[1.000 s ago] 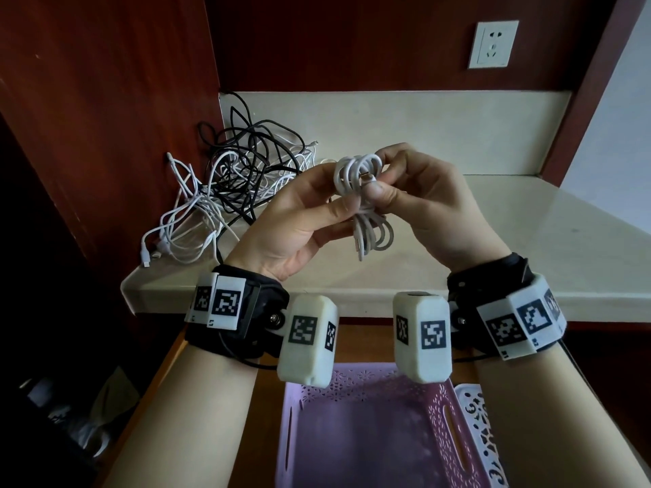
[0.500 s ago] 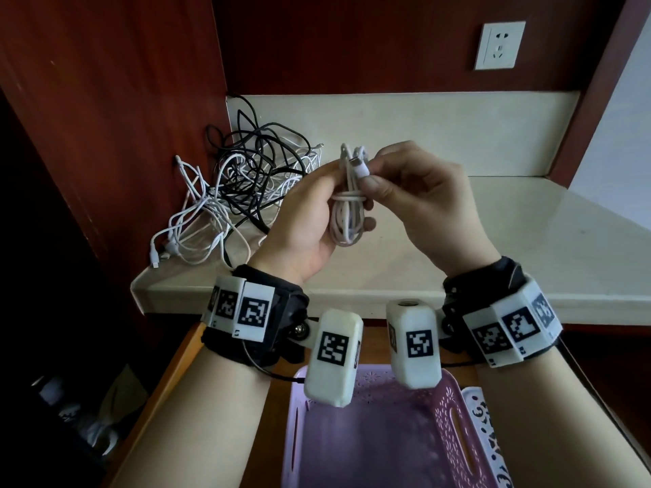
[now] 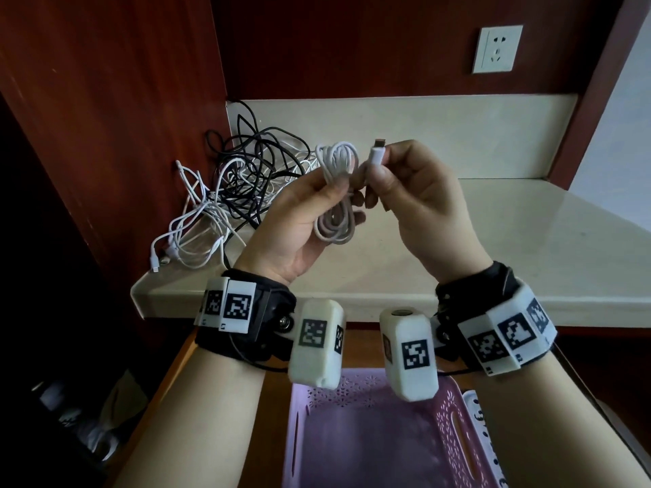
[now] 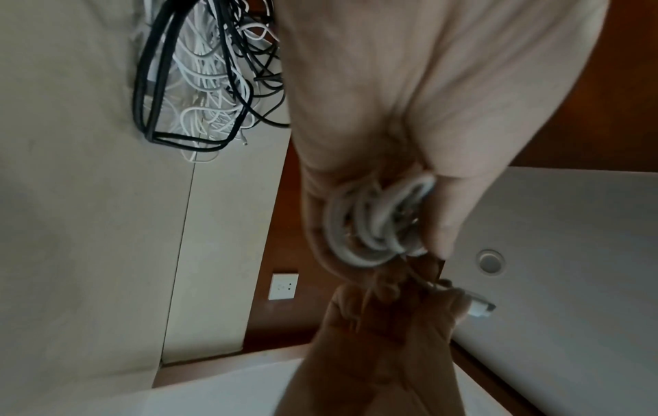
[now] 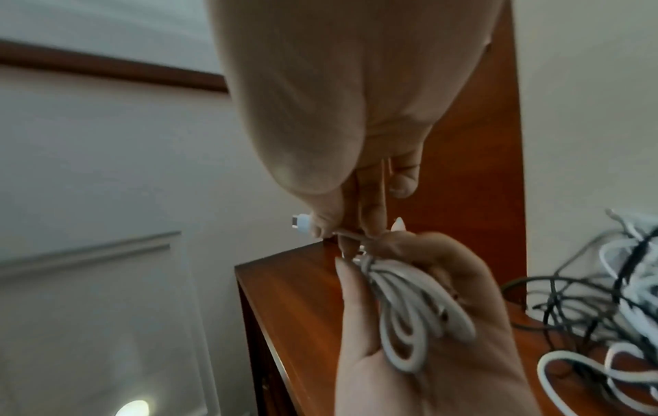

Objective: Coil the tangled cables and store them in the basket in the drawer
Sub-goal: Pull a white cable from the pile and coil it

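A coiled white cable (image 3: pixel 336 195) (image 4: pixel 374 222) (image 5: pixel 409 315) lies in my left hand (image 3: pixel 310 213), whose thumb and fingers pinch its middle above the counter. My right hand (image 3: pixel 405 191) pinches the cable's free plug end (image 3: pixel 377 155) (image 4: pixel 477 305) (image 5: pixel 299 223) upright between thumb and fingers, just right of the coil. A tangle of black and white cables (image 3: pixel 232 199) (image 4: pixel 213 76) (image 5: pixel 612 309) sits on the counter's left back corner. The pink basket (image 3: pixel 454 417) stands in the open drawer below my wrists.
The beige counter (image 3: pixel 528 248) stretches to the right under a wall socket (image 3: pixel 497 49). A dark wood panel (image 3: pixel 105 118) walls the left side. A white perforated basket edge (image 3: pixel 482 427) lies right of the pink basket. The drawer's wooden rim (image 3: pixel 176 368) runs along the left.
The right hand has drawn the plug end out of the coil and raised it to the right. The left hand has turned palm-up with the coil lying across it.
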